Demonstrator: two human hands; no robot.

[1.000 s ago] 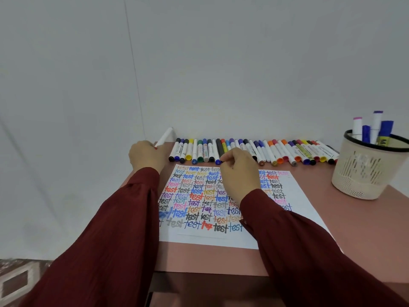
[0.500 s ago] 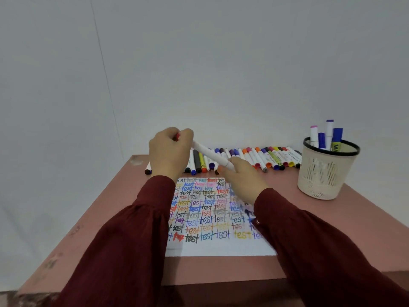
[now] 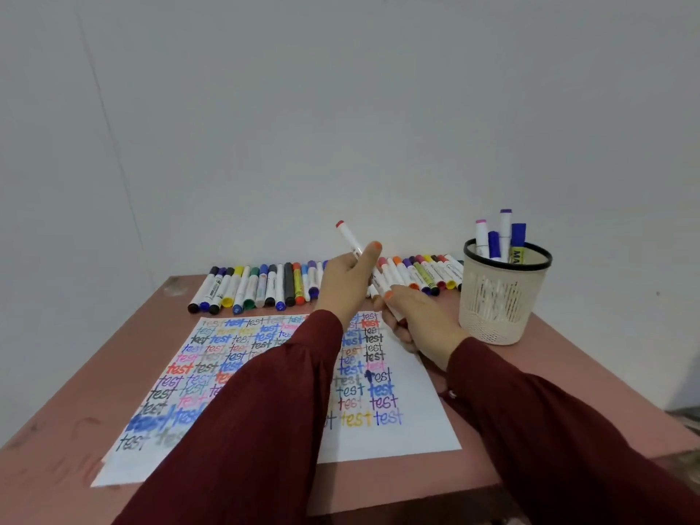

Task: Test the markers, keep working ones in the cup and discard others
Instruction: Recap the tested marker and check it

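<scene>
The pink table (image 3: 591, 377) runs to the wall, its front corners bare. The test sheet (image 3: 413, 422) lies at its centre, clear of every edge. A row of markers (image 3: 261, 286) lines the far edge; the cup (image 3: 503, 293) stands rightmost, holding four. Above the sheet, left hand (image 3: 346, 282) and right hand (image 3: 416, 320) both grip a red-ended marker (image 3: 350, 238), tilted.

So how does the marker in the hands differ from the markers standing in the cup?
The held marker has a red end and slants above the table, gripped by the left hand and right hand. The markers in the cup stand upright, untouched, with purple, pink and blue ends. Most have white barrels.
</scene>
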